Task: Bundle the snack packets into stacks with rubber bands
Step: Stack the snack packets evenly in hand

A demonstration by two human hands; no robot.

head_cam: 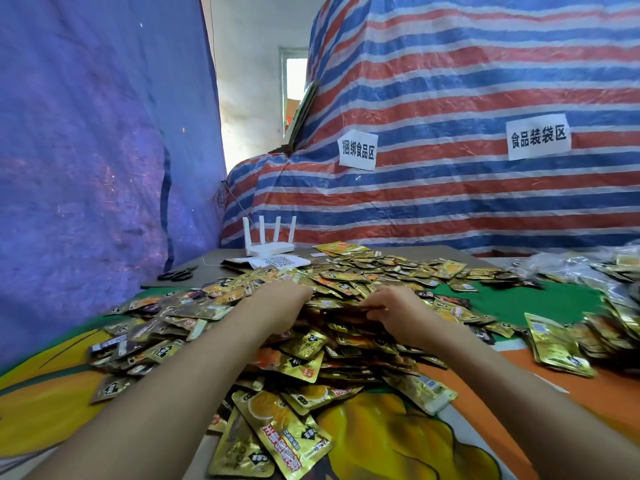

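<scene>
A wide heap of gold and orange snack packets (311, 358) covers the middle of the table. Both my hands reach into the top of the heap. My left hand (280, 306) lies on the packets with its fingers curled down among them; its fingertips are hidden. My right hand (398, 310) pinches the edge of a thin stack of dark packets (346, 311) lying between the two hands. No rubber band shows in this view.
A white router (270, 242) and a printed paper sheet (277, 262) sit at the table's far edge, black scissors (178, 273) to their left. Clear-wrapped packets (588, 268) pile at the far right. A blue tarp hangs at the left, a striped tarp behind.
</scene>
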